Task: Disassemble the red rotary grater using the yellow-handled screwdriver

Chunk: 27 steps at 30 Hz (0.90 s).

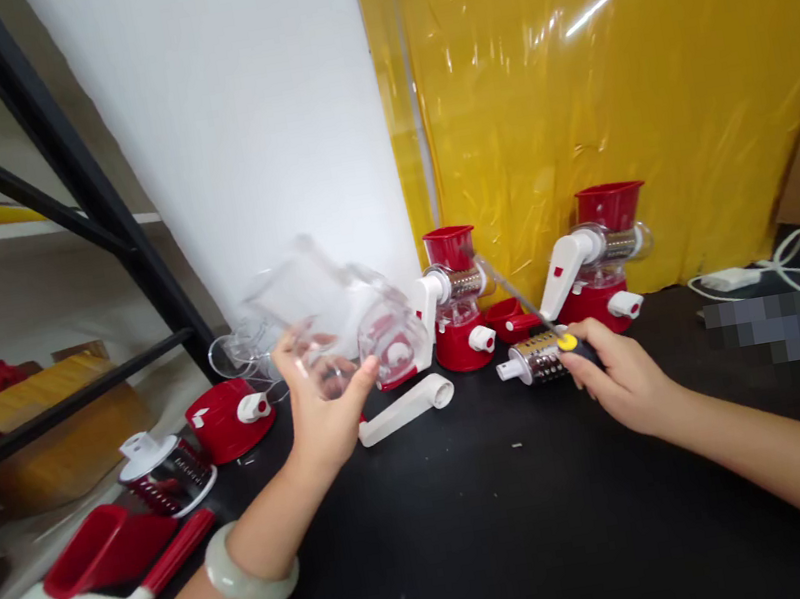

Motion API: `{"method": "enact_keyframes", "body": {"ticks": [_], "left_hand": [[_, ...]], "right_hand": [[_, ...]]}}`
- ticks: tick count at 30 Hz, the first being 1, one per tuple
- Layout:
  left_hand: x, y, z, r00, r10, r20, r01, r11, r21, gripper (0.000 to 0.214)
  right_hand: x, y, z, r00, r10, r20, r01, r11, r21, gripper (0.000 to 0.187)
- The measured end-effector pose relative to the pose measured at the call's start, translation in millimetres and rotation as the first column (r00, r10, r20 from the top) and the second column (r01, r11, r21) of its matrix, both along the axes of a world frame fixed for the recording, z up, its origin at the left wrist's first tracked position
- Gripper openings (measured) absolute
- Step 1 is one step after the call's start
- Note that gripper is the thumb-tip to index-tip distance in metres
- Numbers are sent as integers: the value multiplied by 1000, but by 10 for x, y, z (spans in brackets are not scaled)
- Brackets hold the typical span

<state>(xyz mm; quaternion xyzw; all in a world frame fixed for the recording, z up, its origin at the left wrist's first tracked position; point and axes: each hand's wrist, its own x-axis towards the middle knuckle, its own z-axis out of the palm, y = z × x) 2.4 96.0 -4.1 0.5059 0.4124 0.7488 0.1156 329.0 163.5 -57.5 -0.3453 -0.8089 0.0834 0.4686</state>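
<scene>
My left hand point(320, 393) is raised above the black table point(482, 529), fingers curled around a clear plastic housing point(310, 309) that is blurred by motion. My right hand point(621, 376) is closed on a screwdriver point(523, 305) with a yellow and black handle, its shaft pointing up and left. The right hand rests beside a metal grater drum point(535, 359) lying on the table. A white crank handle point(406, 408) lies between my two hands. Two assembled red rotary graters point(458, 305) point(602, 257) stand at the back.
A red base point(226, 420), another drum point(165, 473) and a red hopper point(105, 549) lie at the left. Behind them rises a black metal shelf frame point(86, 187). Yellow plastic sheeting point(607, 74) hangs at the back. White cables and a charger point(735, 277) sit at the right.
</scene>
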Motion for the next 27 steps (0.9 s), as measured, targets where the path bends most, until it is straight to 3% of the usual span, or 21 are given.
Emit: {"method": "enact_keyframes", "body": {"ticks": [3,8,13,19,24,27], "left_hand": [[59,-7,-76,997,-73,-25,71,996,-59,75],[182,-22,-224,977,-198,-80,176,959,-220,72],[258,-35,-289,960,-279,-32,256,916,-309,70],[356,-70,-316,964,-267,4,253,908,-333,71],[452,-129,-359,936,-310,-166,228,894,-385,71],[454,-123,-359,960,-244,-138,185,923,-338,69]], "right_hand": [[-29,-40,-9,984,17,-176,-35,994,-102,23],[-136,-124,-66,928,154,-340,-237,947,-217,26],[-214,-246,-67,907,207,-367,-329,892,-309,29],[-315,-399,-17,862,133,-489,-335,873,-354,28],[-437,-495,-22,873,292,-392,-474,703,-531,33],[-480,-503,-17,817,186,-545,-488,726,-484,36]]}}
